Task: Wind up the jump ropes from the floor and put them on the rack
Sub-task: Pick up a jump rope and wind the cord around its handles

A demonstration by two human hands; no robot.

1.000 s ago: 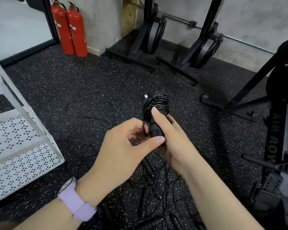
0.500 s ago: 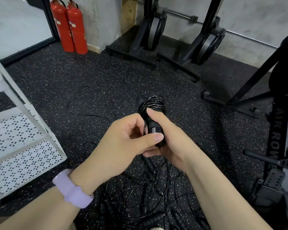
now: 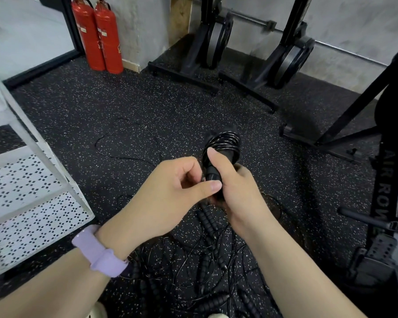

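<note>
A black jump rope [image 3: 221,154] stands nearly upright, its thin glossy cord coiled tightly round the handles' upper end. Below it, a tangle of loose ropes [image 3: 205,260] with ribbed black handles sprawls on the speckled floor [image 3: 147,106]. A white perforated rack [image 3: 28,198] stands left.

Black speckled rubber floor [image 3: 147,104]. On it: tangled pile of black jump ropes [image 3: 200,260] at bottom centre, one loose cable loop [image 3: 126,143] further out, white perforated rack [image 3: 30,198] at left, two red fire extinguishers [image 3: 99,35] by the wall, black rowing machines [image 3: 216,42] upright at back and right.
</note>
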